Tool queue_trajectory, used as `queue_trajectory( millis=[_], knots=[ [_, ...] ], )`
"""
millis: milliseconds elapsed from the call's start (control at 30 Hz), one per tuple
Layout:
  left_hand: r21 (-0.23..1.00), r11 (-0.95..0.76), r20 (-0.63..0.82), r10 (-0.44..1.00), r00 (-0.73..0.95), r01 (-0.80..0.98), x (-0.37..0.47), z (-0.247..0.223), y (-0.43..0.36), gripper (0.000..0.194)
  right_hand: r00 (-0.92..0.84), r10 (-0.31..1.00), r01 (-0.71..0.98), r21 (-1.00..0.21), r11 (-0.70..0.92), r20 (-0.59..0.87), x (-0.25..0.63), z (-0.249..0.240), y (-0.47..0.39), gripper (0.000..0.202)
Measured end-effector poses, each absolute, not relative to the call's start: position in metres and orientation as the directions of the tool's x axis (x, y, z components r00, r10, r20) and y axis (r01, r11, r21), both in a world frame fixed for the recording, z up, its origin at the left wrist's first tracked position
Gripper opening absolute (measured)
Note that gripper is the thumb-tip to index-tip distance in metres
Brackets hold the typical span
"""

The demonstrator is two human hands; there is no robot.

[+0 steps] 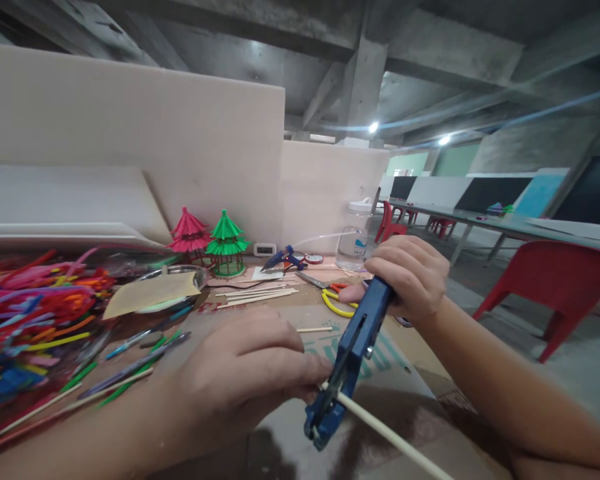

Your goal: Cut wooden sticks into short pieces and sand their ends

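Note:
My right hand (413,273) is wrapped round the handle of a dark blue cutting tool (357,347), which slants down toward the lower middle. A pale wooden stick (390,437) passes through the tool's jaws and runs toward the bottom edge. At the jaws, my left hand (260,367) has its fingertips pressed together by the stick's short end; the fingers partly hide that end. Beneath both hands lies a grey board (300,453) with green print. A short stick (315,329) rests on it, beyond my left hand.
Colourful pipe cleaners (35,320) fill the left side. Red (189,233) and green (227,243) pagoda models, a glue gun (285,259), yellow-handled scissors (333,300), loose sticks (257,295) and a water bottle (354,240) stand or lie farther back. A red chair (555,287) is at right.

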State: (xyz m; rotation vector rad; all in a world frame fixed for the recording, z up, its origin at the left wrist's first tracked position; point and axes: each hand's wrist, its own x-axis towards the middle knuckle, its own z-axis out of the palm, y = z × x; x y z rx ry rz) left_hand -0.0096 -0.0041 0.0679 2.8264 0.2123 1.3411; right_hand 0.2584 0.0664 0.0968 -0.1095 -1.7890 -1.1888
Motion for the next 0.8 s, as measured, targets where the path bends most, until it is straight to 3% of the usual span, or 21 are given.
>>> queue_trajectory(
  millis=[533,800],
  knots=[
    [0.069,-0.991,0.78,0.125,0.613,0.115,-0.0055,0.0749,-0.0066,0.014,-0.539,-0.392,0.524,0.661,0.537,0.745,0.2582,0.0956,0.0671,0.02],
    [0.255,-0.947,0.754,0.32,0.574,0.194,-0.0109,0.0704,0.0012,0.016,-0.544,-0.202,0.58,0.539,0.611,0.814,0.2549,0.0892,0.0698,0.005]
  ],
)
